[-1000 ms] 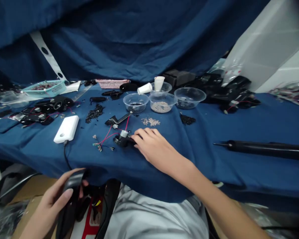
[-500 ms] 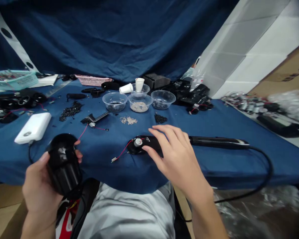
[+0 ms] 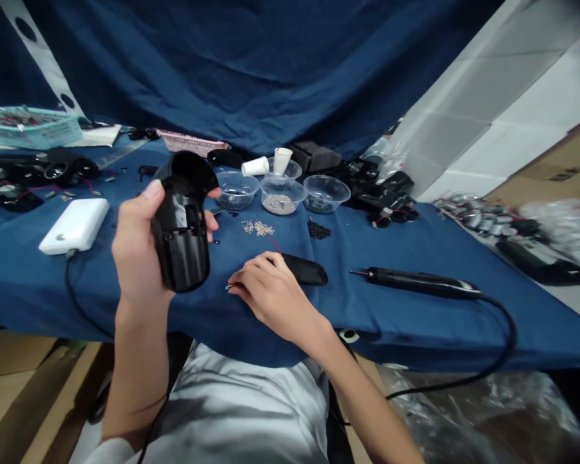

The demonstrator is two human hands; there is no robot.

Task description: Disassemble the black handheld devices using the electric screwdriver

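Left hand (image 3: 138,248): clamped around a glossy black plastic housing (image 3: 181,248), which I hold up above the table.
Right hand (image 3: 270,296): just beside a flat black plastic part (image 3: 307,269); grip, I cannot tell.

The left hand (image 3: 138,251) grips a hollow black plastic housing (image 3: 181,241) upright — the right hand (image 3: 270,296) lies against a flat black plastic piece (image 3: 305,269) on the blue cloth-covered counter (image 3: 406,328).

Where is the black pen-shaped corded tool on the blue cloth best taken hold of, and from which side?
Grip the thick black barrel around its middle, coming from the near side, toward the person. It lies flat, with the thin metal tip pointing left and the black cord leaving the right end, so a mid-barrel hold should keep the fingers off the tip and away from the cord.
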